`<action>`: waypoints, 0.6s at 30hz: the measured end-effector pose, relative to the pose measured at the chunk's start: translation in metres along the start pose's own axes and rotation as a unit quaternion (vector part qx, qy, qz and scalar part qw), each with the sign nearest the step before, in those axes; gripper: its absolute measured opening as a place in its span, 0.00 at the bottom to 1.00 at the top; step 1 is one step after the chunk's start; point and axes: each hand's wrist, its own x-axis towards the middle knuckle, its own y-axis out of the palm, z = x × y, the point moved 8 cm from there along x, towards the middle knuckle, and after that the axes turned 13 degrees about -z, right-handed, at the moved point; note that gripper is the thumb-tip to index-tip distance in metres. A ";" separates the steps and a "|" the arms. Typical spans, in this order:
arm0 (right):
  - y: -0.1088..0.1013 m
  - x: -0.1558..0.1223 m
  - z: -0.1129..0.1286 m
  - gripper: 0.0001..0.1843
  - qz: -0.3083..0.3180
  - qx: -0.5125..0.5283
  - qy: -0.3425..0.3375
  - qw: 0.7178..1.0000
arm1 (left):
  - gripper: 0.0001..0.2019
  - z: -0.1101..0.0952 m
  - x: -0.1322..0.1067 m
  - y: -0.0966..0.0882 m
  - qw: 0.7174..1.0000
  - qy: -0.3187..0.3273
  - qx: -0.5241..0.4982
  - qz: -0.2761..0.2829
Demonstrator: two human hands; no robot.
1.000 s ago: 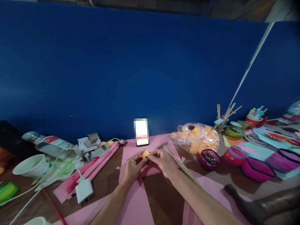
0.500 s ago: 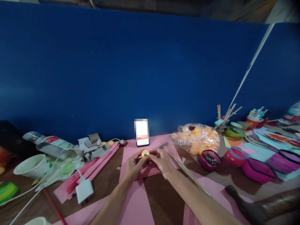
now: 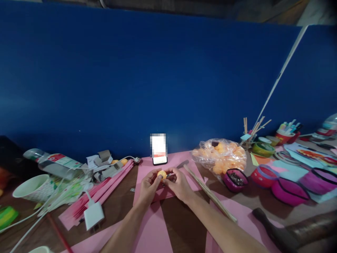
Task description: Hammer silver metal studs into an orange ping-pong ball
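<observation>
My left hand (image 3: 149,185) pinches a small orange ball (image 3: 162,174) between thumb and fingers. It looks like a ping-pong ball. Close by on the right, my right hand (image 3: 180,183) has its fingers curled around a small dark, shiny piece (image 3: 169,176) beside the ball; its kind is too small to make out. Both hands are above pink paper (image 3: 176,160) on the brown table. Just beyond them a phone (image 3: 159,161) stands upright, its screen blurred out.
Right of my hands lie thin wooden sticks (image 3: 210,193), a plastic bag of orange balls (image 3: 223,156) and a purple bowl of small metal bits (image 3: 235,180). A hammer (image 3: 273,230) is at lower right. A white charger (image 3: 93,215), folded pink paper (image 3: 113,189) and a bottle (image 3: 60,165) lie left.
The ball has turned in my left fingers, so the dark spots on its face no longer show. My right fingers have drawn slightly away from the ball.
</observation>
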 end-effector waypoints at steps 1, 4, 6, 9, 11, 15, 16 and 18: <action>0.000 -0.001 0.001 0.14 -0.003 -0.013 -0.011 1.000 | 0.26 0.001 0.000 0.000 1.000 -0.007 -0.008 0.000; -0.002 -0.001 0.002 0.15 -0.013 -0.038 -0.030 0.999 | 0.28 0.001 -0.002 0.001 0.999 -0.020 -0.032 0.004; -0.003 0.000 0.001 0.15 -0.018 -0.046 -0.033 0.998 | 0.25 -0.001 -0.003 0.000 0.999 -0.019 -0.039 -0.001; -0.004 0.000 0.000 0.14 -0.035 -0.048 -0.034 0.998 | 0.23 -0.004 -0.004 0.000 0.999 -0.017 -0.035 0.002; -0.004 -0.001 0.001 0.13 -0.035 -0.039 -0.029 0.998 | 0.22 -0.005 -0.005 0.002 0.999 -0.015 -0.028 0.016; -0.001 -0.004 0.006 0.13 -0.024 -0.022 -0.028 0.999 | 0.23 -0.006 -0.006 0.005 0.999 -0.004 -0.008 0.037; -0.001 -0.004 0.008 0.13 -0.025 -0.027 -0.033 0.999 | 0.23 -0.007 -0.006 0.005 0.999 -0.003 -0.006 0.038; -0.001 -0.005 0.010 0.13 -0.028 -0.046 -0.047 0.997 | 0.23 -0.007 -0.006 0.006 0.999 -0.004 -0.011 0.038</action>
